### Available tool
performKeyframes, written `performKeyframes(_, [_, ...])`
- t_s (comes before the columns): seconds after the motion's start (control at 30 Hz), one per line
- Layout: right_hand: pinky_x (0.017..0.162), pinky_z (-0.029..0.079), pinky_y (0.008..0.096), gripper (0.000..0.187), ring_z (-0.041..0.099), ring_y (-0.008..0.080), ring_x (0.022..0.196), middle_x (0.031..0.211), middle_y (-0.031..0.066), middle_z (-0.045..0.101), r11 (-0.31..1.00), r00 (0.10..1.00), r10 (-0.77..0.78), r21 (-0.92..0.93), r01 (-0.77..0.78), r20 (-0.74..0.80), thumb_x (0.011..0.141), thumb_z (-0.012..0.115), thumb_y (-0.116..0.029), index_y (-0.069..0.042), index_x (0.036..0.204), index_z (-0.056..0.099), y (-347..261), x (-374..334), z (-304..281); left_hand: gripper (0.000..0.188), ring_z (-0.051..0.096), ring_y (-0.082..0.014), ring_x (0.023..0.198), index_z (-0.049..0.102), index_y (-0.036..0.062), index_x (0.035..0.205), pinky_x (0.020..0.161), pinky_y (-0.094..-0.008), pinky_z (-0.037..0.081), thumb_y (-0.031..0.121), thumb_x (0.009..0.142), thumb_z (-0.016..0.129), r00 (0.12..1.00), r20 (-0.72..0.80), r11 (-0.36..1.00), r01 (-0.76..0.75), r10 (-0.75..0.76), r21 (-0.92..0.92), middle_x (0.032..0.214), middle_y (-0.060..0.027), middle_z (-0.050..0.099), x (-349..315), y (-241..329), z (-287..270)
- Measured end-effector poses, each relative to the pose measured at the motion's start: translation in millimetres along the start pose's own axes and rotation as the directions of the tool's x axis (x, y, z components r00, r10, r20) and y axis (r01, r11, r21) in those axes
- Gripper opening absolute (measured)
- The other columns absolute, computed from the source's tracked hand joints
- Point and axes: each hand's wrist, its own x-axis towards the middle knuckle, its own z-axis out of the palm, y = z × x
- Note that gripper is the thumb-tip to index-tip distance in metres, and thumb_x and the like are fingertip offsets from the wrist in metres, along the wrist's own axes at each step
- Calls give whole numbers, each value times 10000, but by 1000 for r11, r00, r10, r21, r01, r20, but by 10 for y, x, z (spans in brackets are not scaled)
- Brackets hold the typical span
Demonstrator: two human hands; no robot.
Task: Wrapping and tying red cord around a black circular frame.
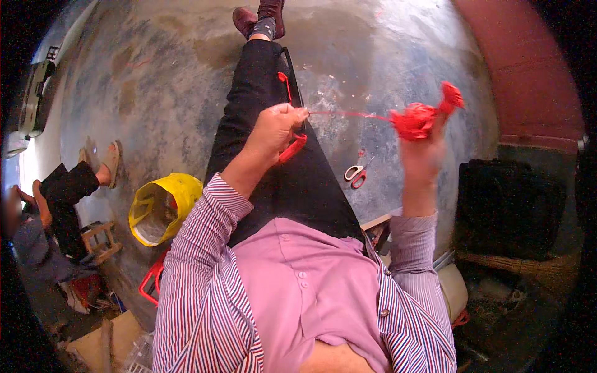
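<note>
My left hand (272, 129) is closed in a pinch above my dark-trousered legs. It grips one end of a thin red strand (348, 114), which runs nearly straight across to the right. A wider red strip (292, 149) hangs below this hand, and another piece of it shows above. My right hand (423, 158), somewhat blurred, is raised over the floor and closed round a crumpled red bundle (413, 120). One puffed end sticks up past the fingers; whether the bundle is ribbon or cloth I cannot tell. On the floor between the hands lie scissors (356, 176) with red and white handles.
A yellow bucket-like container (165, 208) stands left of my legs, with a red frame (151, 278) near it. Another person (62, 211) sits at the far left beside a small wooden stool (101, 242). A black case (510, 208) stands on the right.
</note>
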Motion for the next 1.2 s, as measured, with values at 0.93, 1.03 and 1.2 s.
performKeyframes(0.93, [506,434,240,420,569,97,627,841,8,621,676,670,729,-306,-670,143,943,502,-369,-25,1178,553,656,-1093,-36,310,579,-188,1013,559,43,1173,933,-324,446,127,884,634,851,347,867,-469,393,169,1073,-72,608,-858,-288,401])
performKeyframes(1.03, [420,303,202,413,444,48,509,728,-31,568,599,632,766,-493,-631,122,948,491,-374,-21,1142,579,652,-694,-5,311,561,-157,1039,526,60,1260,945,-321,447,70,950,526,939,210,961,-255,273,-107,1126,-42,584,-668,-57,157])
performKeyframes(1.2, [629,478,266,399,573,137,685,822,41,610,455,853,498,-884,-106,155,833,675,-257,-41,1158,594,744,-86,114,388,589,-250,886,643,67,1106,834,-332,484,-33,732,617,542,393,73,-649,743,757,933,-92,568,-71,123,-388])
